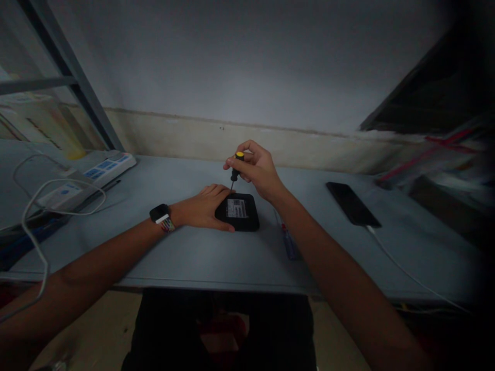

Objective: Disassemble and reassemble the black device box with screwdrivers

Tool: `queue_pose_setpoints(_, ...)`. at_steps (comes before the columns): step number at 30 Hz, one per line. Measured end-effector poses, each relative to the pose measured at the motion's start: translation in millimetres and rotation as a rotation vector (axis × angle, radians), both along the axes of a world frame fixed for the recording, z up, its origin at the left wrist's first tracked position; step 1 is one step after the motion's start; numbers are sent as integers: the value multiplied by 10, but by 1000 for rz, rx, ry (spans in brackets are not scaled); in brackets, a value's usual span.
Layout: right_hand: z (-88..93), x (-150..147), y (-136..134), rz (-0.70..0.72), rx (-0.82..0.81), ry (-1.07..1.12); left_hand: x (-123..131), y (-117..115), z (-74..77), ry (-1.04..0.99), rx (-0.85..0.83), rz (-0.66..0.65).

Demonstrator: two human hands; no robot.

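A flat black box (252, 214) with rounded corners and a white printed label lies on the table. My left hand (211, 207) grips its left side, thumb along the near edge and fingers at the far edge. In my right hand (257, 167) is a black screwdriver (235, 170) with a yellow cap, pinched by the handle. Its shaft points down, and the tip meets the box near the far left corner, close to my left fingers. What lies under the tip is too small to make out. Partly behind my right forearm lies a second screwdriver (289, 245) with a bluish handle.
A black phone (352, 203) with a white cable lies to the right. On the left are a white power strip (102, 172), looped white cables and a translucent yellowish container (54, 126). A metal frame (83, 85) stands there, and a wall (247, 77) rises behind the light blue table (185, 265).
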State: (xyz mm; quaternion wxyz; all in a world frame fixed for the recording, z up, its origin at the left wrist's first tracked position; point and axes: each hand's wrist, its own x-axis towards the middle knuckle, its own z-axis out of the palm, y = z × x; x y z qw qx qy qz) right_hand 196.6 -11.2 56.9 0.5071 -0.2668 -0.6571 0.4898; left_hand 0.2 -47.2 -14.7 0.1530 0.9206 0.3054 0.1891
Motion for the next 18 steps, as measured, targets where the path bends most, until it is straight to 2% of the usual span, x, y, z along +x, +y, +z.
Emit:
queue_pose_setpoints(6,30,75,-31,52,68,-37,-2,-8,26,15,0,-6)
queue_pose_setpoints(13,-1,100,32,140,52,-17,-8,-9,9,-9,-7,-8)
queue_pose_setpoints(18,2,16,10,76,37,-2,-8,-1,0,3,-9,-7)
